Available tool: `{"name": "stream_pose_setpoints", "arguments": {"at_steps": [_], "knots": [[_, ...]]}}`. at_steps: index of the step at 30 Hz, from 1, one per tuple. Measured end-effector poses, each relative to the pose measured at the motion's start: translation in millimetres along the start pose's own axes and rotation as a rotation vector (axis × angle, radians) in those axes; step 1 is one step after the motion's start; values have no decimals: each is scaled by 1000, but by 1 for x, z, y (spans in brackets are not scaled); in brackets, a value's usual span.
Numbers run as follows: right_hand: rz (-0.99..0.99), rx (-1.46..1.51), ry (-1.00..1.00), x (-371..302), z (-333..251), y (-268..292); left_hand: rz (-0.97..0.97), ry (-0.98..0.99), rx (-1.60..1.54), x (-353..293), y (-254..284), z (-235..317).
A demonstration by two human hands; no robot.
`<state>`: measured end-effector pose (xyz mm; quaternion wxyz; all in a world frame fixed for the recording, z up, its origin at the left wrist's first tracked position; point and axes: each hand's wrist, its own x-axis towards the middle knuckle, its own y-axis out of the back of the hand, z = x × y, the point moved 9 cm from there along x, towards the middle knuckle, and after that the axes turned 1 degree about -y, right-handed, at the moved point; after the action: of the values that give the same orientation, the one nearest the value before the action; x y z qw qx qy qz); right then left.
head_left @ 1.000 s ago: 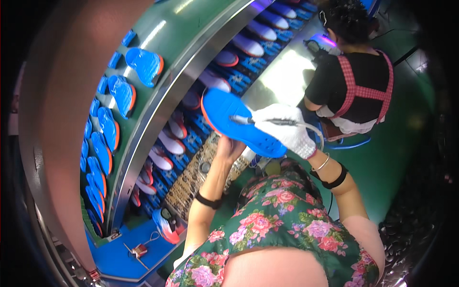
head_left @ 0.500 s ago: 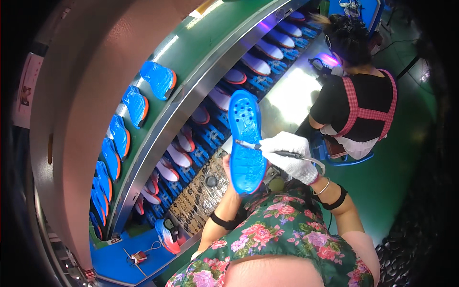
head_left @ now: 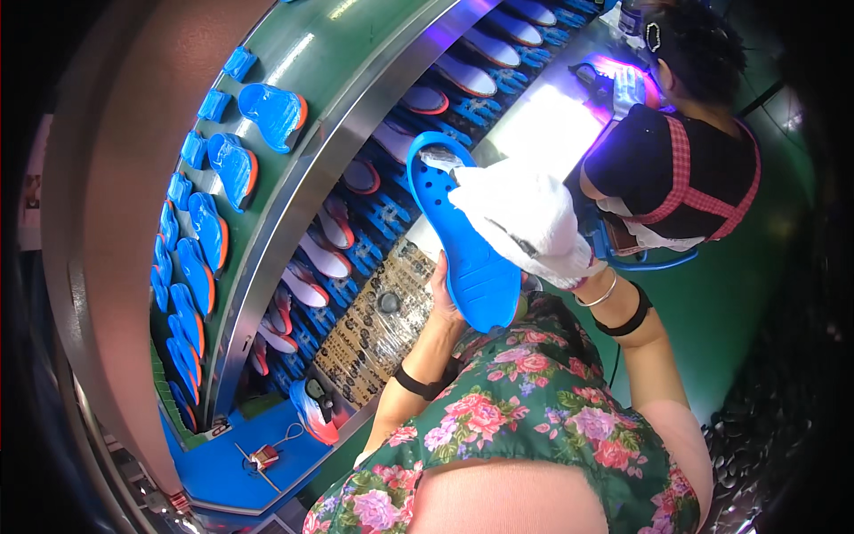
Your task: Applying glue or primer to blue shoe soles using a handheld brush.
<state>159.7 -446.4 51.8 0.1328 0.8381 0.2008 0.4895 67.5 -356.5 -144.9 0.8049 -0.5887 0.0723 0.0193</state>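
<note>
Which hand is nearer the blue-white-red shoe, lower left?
Left: in view, the bare left hand is above-right of the shoe; the white-gloved right hand farther above-right.

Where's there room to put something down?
On the blue table left of the small red device, and the green conveyor beside the metal rail, past the large upper sole. White-bottomed shoes are crowded past the left hand.

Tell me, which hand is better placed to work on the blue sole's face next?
Probably the right hand: it is gloved and lies over the face of the blue sole. The bare left hand seems busy holding the sole at its left edge.
</note>
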Motion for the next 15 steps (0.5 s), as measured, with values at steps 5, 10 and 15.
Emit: {"name": "stream_pose_setpoints", "arguments": {"at_steps": [5,10,15], "knots": [[-92,67,33,1,-20,-18,197,-67,292,-1,19,13],[20,290,-263,-12,9,-10,282,-151,234,3,27,29],[36,138,43,-26,-26,-22,72,-161,39,18,9,29]]}}
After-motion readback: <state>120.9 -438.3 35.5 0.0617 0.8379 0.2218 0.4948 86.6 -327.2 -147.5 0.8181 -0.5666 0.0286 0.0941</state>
